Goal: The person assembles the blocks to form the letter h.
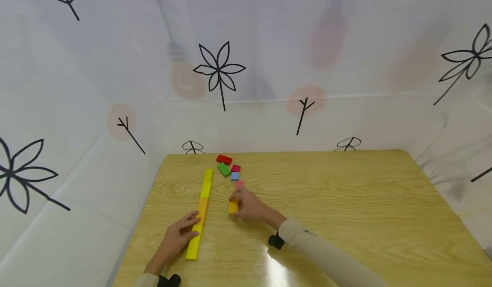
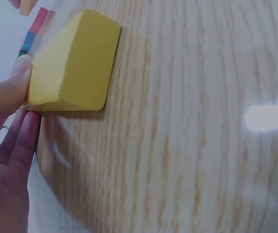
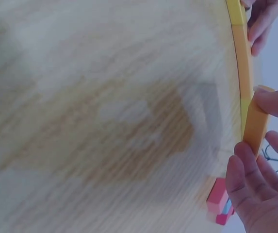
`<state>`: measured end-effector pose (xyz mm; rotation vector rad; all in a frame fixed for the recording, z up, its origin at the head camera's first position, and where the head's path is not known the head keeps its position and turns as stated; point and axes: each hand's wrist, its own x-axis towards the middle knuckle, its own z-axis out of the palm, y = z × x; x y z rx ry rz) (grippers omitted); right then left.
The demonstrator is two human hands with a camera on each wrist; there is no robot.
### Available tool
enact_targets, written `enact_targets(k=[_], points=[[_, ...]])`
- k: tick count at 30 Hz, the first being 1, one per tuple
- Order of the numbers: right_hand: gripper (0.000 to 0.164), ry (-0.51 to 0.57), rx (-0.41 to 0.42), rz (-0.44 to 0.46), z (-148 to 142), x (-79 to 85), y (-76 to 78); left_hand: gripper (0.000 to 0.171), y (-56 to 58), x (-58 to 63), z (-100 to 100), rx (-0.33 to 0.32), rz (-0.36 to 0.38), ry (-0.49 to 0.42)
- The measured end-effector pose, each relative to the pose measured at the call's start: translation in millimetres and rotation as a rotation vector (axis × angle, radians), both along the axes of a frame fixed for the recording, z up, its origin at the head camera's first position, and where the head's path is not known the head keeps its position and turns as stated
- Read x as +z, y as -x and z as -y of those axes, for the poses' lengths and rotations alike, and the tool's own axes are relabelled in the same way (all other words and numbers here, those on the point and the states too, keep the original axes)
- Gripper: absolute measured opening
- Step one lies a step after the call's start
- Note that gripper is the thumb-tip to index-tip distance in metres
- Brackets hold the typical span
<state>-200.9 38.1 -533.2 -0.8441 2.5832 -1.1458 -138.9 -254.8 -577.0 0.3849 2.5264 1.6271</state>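
A row of yellow and orange blocks (image 1: 193,246) lies lengthwise on the left of the table. My left hand (image 1: 177,235) rests along its left side, with the fingers at the orange block (image 1: 202,208) and the thumb at the near yellow block (image 2: 83,63). Right of the row, my right hand (image 1: 250,206) pinches an orange block (image 3: 256,124) between thumb and fingers. Just beyond that hand is a pink block (image 1: 239,184), partly covered by it in the head view.
Beyond the right hand are a blue block (image 1: 235,176), a crimson block (image 1: 236,168), a green block (image 1: 224,169) and a red block (image 1: 224,159). The wooden table (image 1: 346,193) meets a patterned white cloth (image 1: 261,65) at the back and sides.
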Motion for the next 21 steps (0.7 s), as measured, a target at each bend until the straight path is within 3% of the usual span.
enact_targets(k=[11,21], points=[[0.039,0.020,0.035,0.006,-4,-5.9,-23.1,0.041,0.0,0.0,-1,0.044,0.056,0.037],[0.039,-0.007,0.068,0.020,-3,-9.9,-44.4,0.041,-0.7,4.2,-3,0.029,0.025,0.029]])
